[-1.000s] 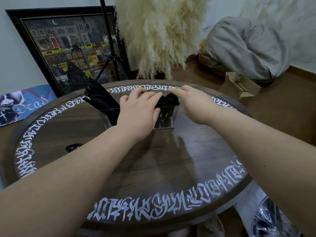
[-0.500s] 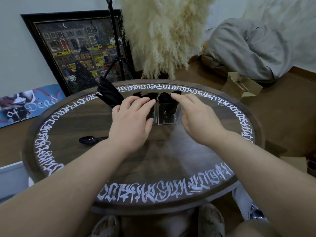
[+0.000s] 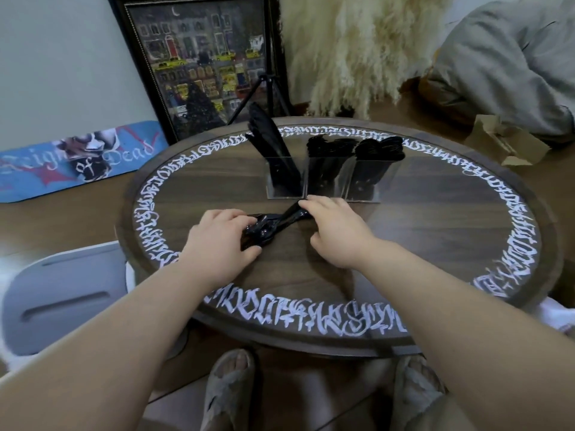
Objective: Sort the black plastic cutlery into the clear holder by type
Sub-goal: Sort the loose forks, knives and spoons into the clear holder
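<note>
Black cutlery [image 3: 270,228] lay bunched on the table [image 3: 404,231] just before the clear holder [image 3: 323,177], its types blurred. The left hand [image 3: 221,241] curled around one end; the right hand [image 3: 337,230] pinched the other, fingertips hidden.

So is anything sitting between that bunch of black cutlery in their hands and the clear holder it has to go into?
Nothing visible. The left hand and right hand grip the black cutlery bundle just in front of the clear holder; only bare table lies between. The holder's three compartments already hold cutlery, though, so space inside looks tight.
</note>
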{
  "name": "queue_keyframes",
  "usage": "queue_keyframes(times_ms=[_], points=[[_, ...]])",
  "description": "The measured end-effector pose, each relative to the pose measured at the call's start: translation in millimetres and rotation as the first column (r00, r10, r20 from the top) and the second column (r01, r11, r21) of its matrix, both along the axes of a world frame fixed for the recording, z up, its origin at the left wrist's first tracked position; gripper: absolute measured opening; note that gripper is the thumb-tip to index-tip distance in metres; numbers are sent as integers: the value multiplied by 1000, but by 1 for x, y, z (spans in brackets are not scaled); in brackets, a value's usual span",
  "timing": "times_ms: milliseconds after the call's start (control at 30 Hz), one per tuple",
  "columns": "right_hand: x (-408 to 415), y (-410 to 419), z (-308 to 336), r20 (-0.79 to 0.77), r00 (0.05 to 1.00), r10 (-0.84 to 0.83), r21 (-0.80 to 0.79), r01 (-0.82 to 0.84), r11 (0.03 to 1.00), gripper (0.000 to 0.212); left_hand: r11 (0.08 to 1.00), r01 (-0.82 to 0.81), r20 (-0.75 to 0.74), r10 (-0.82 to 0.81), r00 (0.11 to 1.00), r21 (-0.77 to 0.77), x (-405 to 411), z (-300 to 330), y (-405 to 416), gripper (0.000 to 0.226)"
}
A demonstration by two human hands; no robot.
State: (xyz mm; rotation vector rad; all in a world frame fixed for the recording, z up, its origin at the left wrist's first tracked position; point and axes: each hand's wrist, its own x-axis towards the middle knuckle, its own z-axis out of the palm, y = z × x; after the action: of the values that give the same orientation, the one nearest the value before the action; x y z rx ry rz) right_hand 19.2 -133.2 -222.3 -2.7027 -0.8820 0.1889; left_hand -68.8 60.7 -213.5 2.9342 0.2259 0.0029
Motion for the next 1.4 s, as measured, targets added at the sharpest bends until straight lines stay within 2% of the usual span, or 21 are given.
queue_keyframes(times_ms=[167, 333, 467, 667, 867, 967, 1100, 1267, 1400], points=[[10, 17, -13, -62, 998, -21, -73, 16, 997, 68, 1000, 7, -24, -7, 1000, -12, 5, -4, 9, 60], [13, 8, -15, 60, 998, 4, -130, 4, 992, 45, 997, 69, -33, -69, 997, 23, 8, -9, 9, 49], [8, -5, -13, 52, 998, 30, -156, -22, 988, 38, 991, 118, -77, -113, 991, 57, 10, -10, 1, 43], [1, -21, -9, -12, 999, 46, -179, -48, 983, 36, 990, 134, -75, -131, 989, 39, 10, -8, -15, 53], [-4, -34, -2, -10, 1000, 30, -179, -31, 983, 37, 986, 164, -63, -163, 985, 20, 14, -10, -31, 30], [-4, -45, 2, 1, 999, -39, -134, 39, 990, 31, 984, 180, -27, -179, 983, 15, 17, -10, -39, 24], [-5, -59, 13, 18, 995, -102, -55, 103, 993, 21, 980, 159, 70, -152, 986, -115, 20, -5, -47, 18], [-9, -69, 30, -66, 979, -192, 200, 201, 959, 22, 938, 206, 242, -139, 960, -279, 19, 11, -58, 11], [-9, -74, 35, -124, 950, -288, 402, 313, 861, 15, 875, 135, 326, 28, 945, -464, 19, 25, -69, 11]])
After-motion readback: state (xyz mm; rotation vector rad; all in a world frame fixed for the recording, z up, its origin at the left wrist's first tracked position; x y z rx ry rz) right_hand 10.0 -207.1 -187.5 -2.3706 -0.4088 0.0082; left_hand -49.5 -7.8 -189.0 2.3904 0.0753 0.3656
